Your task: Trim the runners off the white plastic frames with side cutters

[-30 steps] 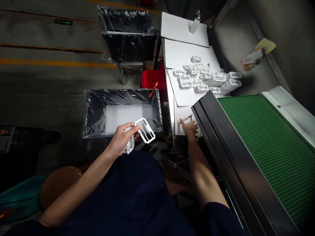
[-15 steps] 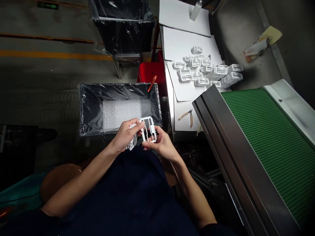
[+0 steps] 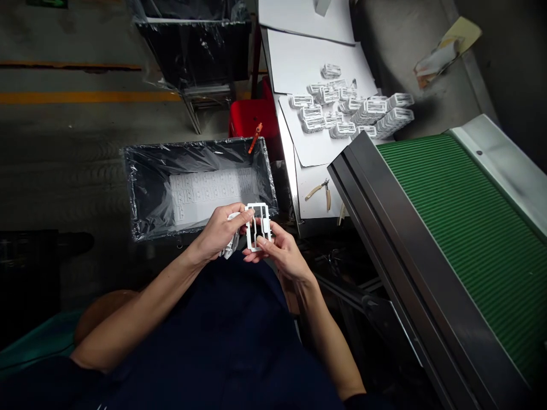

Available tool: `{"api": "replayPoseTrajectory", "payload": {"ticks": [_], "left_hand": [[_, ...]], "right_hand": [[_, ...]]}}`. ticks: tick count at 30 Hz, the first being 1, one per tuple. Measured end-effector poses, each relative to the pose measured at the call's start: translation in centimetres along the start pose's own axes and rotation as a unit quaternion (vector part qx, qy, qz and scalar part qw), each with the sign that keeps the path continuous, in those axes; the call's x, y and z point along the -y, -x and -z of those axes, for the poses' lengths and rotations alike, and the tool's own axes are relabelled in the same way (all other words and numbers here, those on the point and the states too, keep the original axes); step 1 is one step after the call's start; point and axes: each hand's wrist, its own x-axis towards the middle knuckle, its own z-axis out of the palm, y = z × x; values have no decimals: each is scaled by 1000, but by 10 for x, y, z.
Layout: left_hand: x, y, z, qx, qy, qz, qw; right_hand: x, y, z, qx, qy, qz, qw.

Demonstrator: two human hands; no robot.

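A green ribbed conveyor belt (image 3: 461, 239) runs to the right of the grips, and a plastic-lined bin (image 3: 192, 145) sits just beyond them. Farther ahead, a tabletop (image 3: 287, 154) carries stacked white plastic parts (image 3: 370, 111) and side cutters (image 3: 318, 191). The left hand (image 3: 220, 232) clenches a white moulded piece (image 3: 231, 247). The right hand (image 3: 284, 253) pinches a white plastic frame (image 3: 258, 205) between the grips, above the bin's near edge. Holding the frame by its outer bars seems the steadiest approach.
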Motion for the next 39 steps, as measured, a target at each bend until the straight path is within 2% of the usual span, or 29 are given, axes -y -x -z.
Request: {"api": "replayPoseTrajectory", "payload": {"ticks": [4, 9, 18, 21, 23, 25, 28, 30, 32, 34, 39], "left_hand": [[1, 0, 1, 6, 4, 2, 1000], [1, 0, 2, 5, -6, -7, 1000], [2, 1, 7, 6, 4, -8, 1000], [4, 5, 11, 18, -6, -14, 1000], [4, 11, 15, 54, -45, -9, 998], [1, 18, 19, 75, -131, -6, 989], [-10, 29, 22, 8, -280, -49, 959], [-20, 32, 22, -6, -344, -99, 934], [-28, 31, 20, 47, -381, -133, 914], [-32, 28, 18, 100, -395, -129, 904], [-31, 18, 14, 146, -357, -54, 921]], "right_hand": [[0, 1, 2, -52, 4, 16, 999], [-1, 0, -7, -88, 15, 46, 995], [-4, 2, -8, -62, 39, 56, 996], [-4, 3, -9, -79, 52, 71, 993], [-3, 4, -10, -107, 66, 82, 989], [-1, 5, -12, -129, 90, 91, 983], [4, 6, -12, -135, 132, 88, 978], [9, 6, -11, -121, 139, 79, 980], [14, 7, -9, -105, 133, 69, 983], [18, 7, -7, -102, 126, 60, 985], [21, 6, -1, -98, 84, 27, 991]]}}
